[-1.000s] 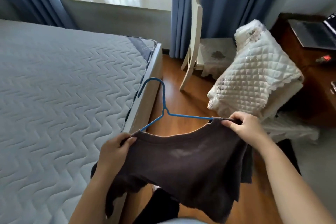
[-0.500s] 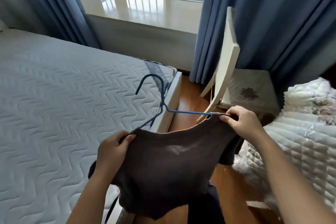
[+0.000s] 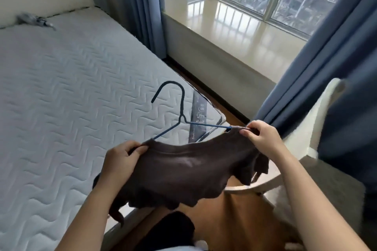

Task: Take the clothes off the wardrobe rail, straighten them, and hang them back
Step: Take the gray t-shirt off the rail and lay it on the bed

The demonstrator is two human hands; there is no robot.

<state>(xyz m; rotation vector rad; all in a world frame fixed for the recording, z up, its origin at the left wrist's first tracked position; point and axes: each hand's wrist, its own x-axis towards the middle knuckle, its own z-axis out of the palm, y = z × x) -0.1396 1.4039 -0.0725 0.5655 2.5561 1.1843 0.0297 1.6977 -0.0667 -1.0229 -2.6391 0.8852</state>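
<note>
Mattress (image 3: pixel 61 98) backdrop; hanger (image 3: pixel 181 108) ends inside shirt (image 3: pixel 183 173)

Open room is found on the left, over the flat mattress (image 3: pixel 61 98), where only a grey cloth (image 3: pixel 33 19) lies at the far edge. On the right the way is narrowed by a chair (image 3: pixel 318 124) and a curtain (image 3: pixel 326 67), both just beside the right hand (image 3: pixel 263 140). Below the shirt (image 3: pixel 183 175), a strip of floor (image 3: pixel 240 220) is left between mattress and chair.
</note>
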